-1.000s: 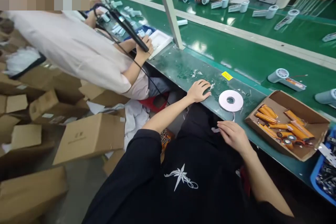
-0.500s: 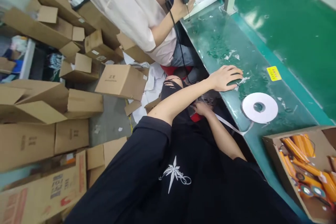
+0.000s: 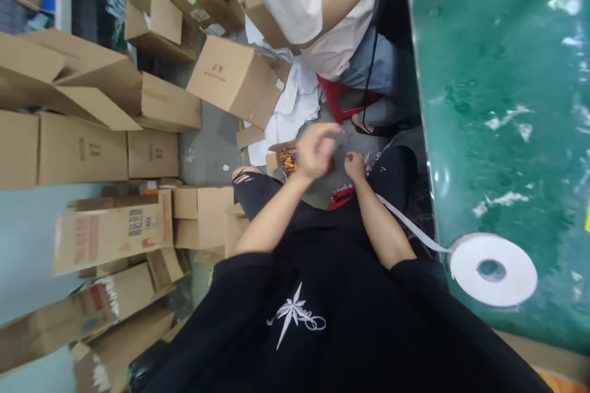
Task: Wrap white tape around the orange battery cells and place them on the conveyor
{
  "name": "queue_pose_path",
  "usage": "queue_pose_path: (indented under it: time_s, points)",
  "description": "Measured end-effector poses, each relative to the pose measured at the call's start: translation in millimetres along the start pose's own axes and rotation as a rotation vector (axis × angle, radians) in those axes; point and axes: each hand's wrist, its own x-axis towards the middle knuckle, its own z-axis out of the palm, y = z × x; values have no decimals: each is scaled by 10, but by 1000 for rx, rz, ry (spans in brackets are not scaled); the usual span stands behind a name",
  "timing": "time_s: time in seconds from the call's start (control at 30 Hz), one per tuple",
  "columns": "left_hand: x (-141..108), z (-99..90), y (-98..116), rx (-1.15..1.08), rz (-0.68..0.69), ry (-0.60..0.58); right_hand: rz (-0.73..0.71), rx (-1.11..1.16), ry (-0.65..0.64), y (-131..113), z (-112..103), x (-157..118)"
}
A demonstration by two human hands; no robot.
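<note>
My left hand is raised over my lap, smeared by motion, with its index finger stretched out and the other fingers loosely bent. Nothing shows in it. Close by on the right, my right hand is closed, fingertips curled in; what it may hold is too small to make out. A white tape strip runs from a white tape roll on the green table down toward my right forearm. Its far end is hidden near my leg. Below my left hand stands a small carton of orange-and-dark pieces.
The green table edge runs along my right. A co-worker in a light shirt sits ahead by a red stool. Cardboard boxes crowd the left side, with white sheets on the floor.
My left hand has left the tabletop and moved over my lap, near my right hand. The view has turned down and left, so the bin of orange items is mostly out of sight.
</note>
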Motion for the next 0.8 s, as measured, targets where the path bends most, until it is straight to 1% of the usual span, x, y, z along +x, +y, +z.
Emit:
queue_pose_path:
  time_s: [0.03,0.07,0.1,0.13,0.17,0.2,0.23,0.27,0.3,0.37,0.4,0.43,0.47,0.5,0.53,0.57,0.6,0.63,0.67,0.7,0.77,0.8]
  points:
    - [-102,-278,-424,49,-132,80,45,17,18,28,72,104]
    - [-223,-525,-847,88,-242,120,83,32,35,74,132,184]
    - [-373,-735,-1247,128,-350,126,109,43,48,133,180,236]
    - [-559,-909,-1603,178,-466,101,120,51,51,199,219,256]
    - [-784,-1055,-1896,224,-573,62,111,61,53,263,250,250]
    - [-1042,-1181,-2112,264,-662,31,86,74,58,315,275,225]
    - [-1320,-1291,-2248,296,-726,25,38,92,81,348,294,192]
    - [-1596,-1391,-2315,322,-759,57,-25,110,117,357,306,158]
    - [-1850,-1479,-2336,341,-768,120,-92,124,155,338,314,128]
    - [-2231,-1608,-2363,386,-785,240,-206,124,211,219,314,73]
    - [-2344,-1642,-2430,405,-818,241,-237,100,218,126,306,44]
    - [-2404,-1647,-2562,418,-873,153,-252,69,218,21,295,14]
    - [-2414,-1617,-2763,418,-932,-12,-252,36,219,-88,289,-10]
    - [-2380,-1546,-3024,404,-977,-218,-238,3,228,-190,295,-20]
    - [-2314,-1435,-3328,380,-999,-429,-211,-23,229,-278,323,-4]
    - [-2234,-1289,-3651,347,-997,-612,-170,-43,200,-348,383,46]
    - [-2158,-1121,-3972,314,-984,-728,-125,-60,134,-396,481,137]
    - [-2103,-944,-4273,286,-973,-807,-83,-83,28,-425,623,270]
    - [-2080,-772,-4545,261,-965,-852,-47,-126,-114,-437,813,443]
    - [-2092,-616,-4782,244,-960,-897,-21,-184,-275,-436,1053,646]
    - [-2214,-366,-5158,224,-945,-956,-5,-311,-559,-411,1661,1097]
    - [-2309,-275,-5305,218,-935,-965,-14,-356,-660,-390,2012,1320]
